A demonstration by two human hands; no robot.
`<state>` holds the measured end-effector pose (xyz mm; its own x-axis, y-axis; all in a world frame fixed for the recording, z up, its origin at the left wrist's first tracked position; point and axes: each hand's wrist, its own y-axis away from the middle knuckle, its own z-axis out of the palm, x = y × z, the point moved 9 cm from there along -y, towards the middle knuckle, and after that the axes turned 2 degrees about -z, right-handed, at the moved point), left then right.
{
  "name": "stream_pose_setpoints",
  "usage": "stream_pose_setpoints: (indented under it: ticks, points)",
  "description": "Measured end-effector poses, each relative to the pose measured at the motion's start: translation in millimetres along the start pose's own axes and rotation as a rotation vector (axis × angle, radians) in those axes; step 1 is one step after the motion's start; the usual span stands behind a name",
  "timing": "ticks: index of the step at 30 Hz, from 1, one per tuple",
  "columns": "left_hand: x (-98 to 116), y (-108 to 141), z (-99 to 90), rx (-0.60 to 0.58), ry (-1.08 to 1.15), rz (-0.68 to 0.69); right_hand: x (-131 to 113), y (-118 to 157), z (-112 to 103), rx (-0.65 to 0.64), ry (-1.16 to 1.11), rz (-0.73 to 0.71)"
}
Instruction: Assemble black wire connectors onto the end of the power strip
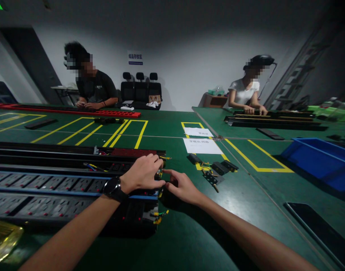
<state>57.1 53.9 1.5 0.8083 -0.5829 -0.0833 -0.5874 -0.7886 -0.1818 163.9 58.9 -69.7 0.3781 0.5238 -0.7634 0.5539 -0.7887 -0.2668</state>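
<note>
My left hand (146, 171), with a black watch on its wrist, lies over the right end of a blue-edged power strip (76, 184), its fingers curled around that end. My right hand (183, 186) meets it there from the right, index finger and thumb bent in a pinch at the strip's end. Whatever lies between those fingertips is too small to make out. In front is a black power strip (53, 205) whose yellow and green wire ends (160, 214) stick out on the right. Behind the blue-edged one lie more black strips (48, 160) with loose coloured wires.
Small black parts with wires (217, 169) lie right of my hands, near white paper labels (203, 146). A blue bin (319, 158) and a phone (316, 226) are further right. Yellow crinkled plastic (4, 241) sits front left. Two people work across the green table (166, 130).
</note>
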Motion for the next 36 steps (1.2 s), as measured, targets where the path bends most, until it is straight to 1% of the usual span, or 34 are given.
stream_pose_setpoints:
  ticks: [4,13,18,21,27,32,36]
  points:
    - [0.6,0.0,0.0,-0.009,-0.034,0.000,-0.4,0.6,0.1,-0.009,0.018,-0.005]
    - [3.2,0.6,-0.2,-0.017,0.032,0.026,-2.9,2.6,5.0,-0.041,0.166,-0.050]
    - [0.8,1.0,1.3,-0.039,0.046,-0.004,-4.7,3.7,6.6,-0.069,0.233,-0.059]
    - [0.5,0.5,0.8,-0.046,0.066,-0.012,-5.0,3.6,6.5,-0.065,0.228,-0.053]
    - [0.9,-0.2,1.8,-0.050,0.104,-0.016,-5.5,2.3,-1.1,0.022,0.139,-0.026]
    - [1.4,-0.1,3.8,-0.030,0.155,0.012,-6.2,3.1,-1.3,0.007,0.114,-0.032]
    - [0.6,0.1,5.2,-0.042,0.183,0.014,-5.8,3.7,-1.5,0.007,0.118,-0.045]
